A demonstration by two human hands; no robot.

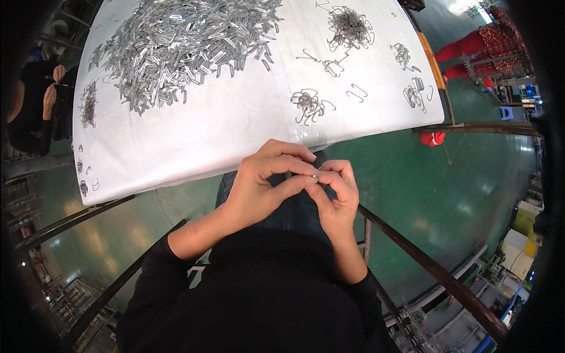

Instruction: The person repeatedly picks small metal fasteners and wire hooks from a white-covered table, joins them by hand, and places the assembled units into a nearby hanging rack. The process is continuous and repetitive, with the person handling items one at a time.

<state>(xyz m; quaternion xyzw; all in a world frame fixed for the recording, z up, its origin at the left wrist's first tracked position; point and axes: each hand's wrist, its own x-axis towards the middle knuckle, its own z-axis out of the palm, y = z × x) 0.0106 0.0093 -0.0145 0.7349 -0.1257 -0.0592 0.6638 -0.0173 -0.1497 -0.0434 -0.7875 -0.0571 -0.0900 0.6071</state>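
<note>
Pinched between the fingertips of both hands, we find a small metal piece (315,176), held just in front of the table's near edge; it is mostly hidden by the fingers, so we cannot tell its full shape. The left hand (253,183) comes in from eight o'clock, its thumb and index finger closed narrowly on the piece. The right hand (338,203) meets it from five o'clock, thumb and forefinger likewise drawn tight on the piece.

Taking that pinch as our clock's centre, we see the white-covered table (218,132) spread from nine o'clock round to two. Near twelve lies a tangle of wire hooks (307,105), and a denser pile of hooks (350,29) sits farther out just past twelve. Two loose hooks (356,93) lie side by side toward one. At half past ten we have a big heap of slim silvery metal pieces (182,50) (by far the largest lot here).

Beyond the table, a co-worker's hands (49,97) show near ten o'clock, a person in red (485,50) at two, and green floor (424,200) at three.
</note>
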